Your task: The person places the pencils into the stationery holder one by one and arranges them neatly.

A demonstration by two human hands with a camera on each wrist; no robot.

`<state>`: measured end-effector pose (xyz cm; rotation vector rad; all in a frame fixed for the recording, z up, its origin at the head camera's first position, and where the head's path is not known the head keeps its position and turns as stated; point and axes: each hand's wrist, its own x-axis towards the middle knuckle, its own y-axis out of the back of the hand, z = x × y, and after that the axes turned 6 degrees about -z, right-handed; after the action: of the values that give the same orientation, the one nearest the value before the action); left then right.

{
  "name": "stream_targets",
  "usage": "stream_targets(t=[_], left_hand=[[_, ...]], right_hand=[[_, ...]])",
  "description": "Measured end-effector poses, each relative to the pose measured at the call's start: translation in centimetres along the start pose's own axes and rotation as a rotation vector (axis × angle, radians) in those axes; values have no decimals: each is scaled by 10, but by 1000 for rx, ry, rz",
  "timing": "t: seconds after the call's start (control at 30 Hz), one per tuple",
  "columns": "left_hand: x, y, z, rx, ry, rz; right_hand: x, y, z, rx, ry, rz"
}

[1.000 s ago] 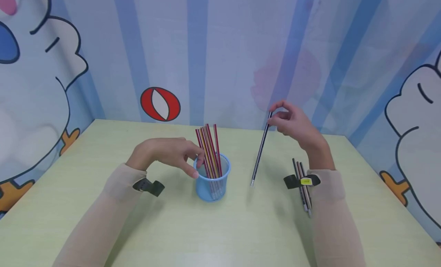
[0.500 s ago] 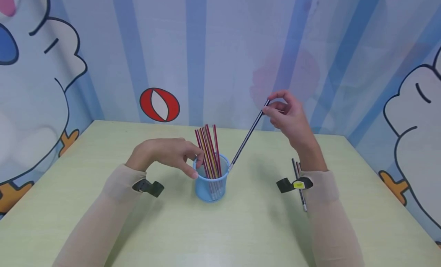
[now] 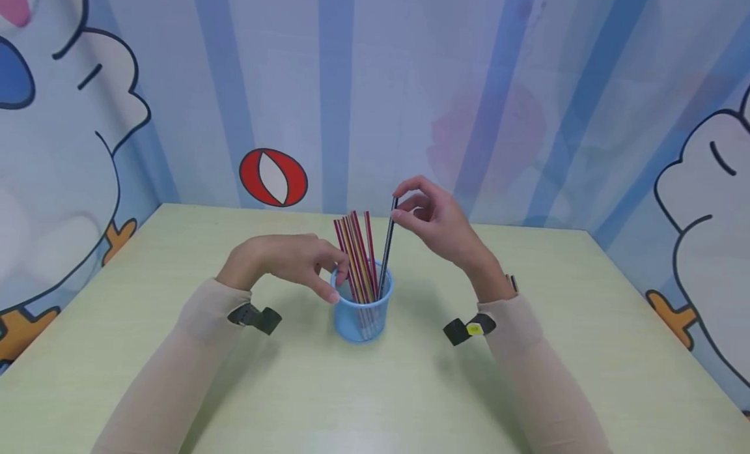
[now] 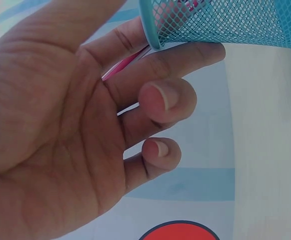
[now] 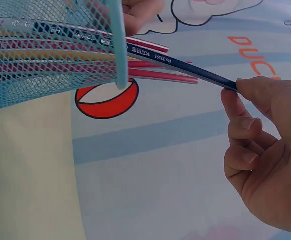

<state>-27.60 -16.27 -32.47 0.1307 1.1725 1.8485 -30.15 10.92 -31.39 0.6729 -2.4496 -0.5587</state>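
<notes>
A light-blue mesh pencil cup (image 3: 360, 320) stands upright on the table, holding several red and yellow striped pencils (image 3: 356, 258). My left hand (image 3: 293, 258) holds the cup's left rim; in the left wrist view one finger shows behind the mesh (image 4: 210, 22) and another lies along the outside. Between thumb and index finger, my right hand (image 3: 436, 223) pinches the top end of a dark blue pencil (image 3: 388, 242). That pencil's lower part is inside the cup, seen through the mesh in the right wrist view, and it leans slightly right.
More pencils (image 3: 512, 283) lie on the table (image 3: 293, 395) at the right, mostly hidden behind the right forearm. A striped backdrop (image 3: 387, 102) with cartoon figures rises behind the table's far edge.
My right hand has moved left, bringing the dark blue pencil from beside the cup to its rim and then down into it, more upright. The left hand and the cup have stayed put.
</notes>
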Motion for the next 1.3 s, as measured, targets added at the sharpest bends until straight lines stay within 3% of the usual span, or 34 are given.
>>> stream_targets(t=[0.13, 0.3, 0.6, 0.8, 1.0, 1.13, 1.3], left_hand=[[0, 0, -1, -12, -8, 2], [0, 0, -2, -20, -27, 5], [0, 0, -1, 1, -19, 2], [-1, 0, 0, 10, 1, 1], [1, -1, 0, 20, -9, 2], [1, -1, 1, 23, 1, 5], [-1, 0, 3, 23, 13, 5]], right_hand=[[2, -14, 0, -82, 6, -61], [3, -23, 0, -83, 15, -133], [0, -13, -1, -124, 7, -243], [-5, 11, -1, -120, -84, -197], [-18, 50, 7, -215, -208, -150], [-28, 74, 17, -242, -279, -170], [-40, 97, 32, -266, -346, -252]])
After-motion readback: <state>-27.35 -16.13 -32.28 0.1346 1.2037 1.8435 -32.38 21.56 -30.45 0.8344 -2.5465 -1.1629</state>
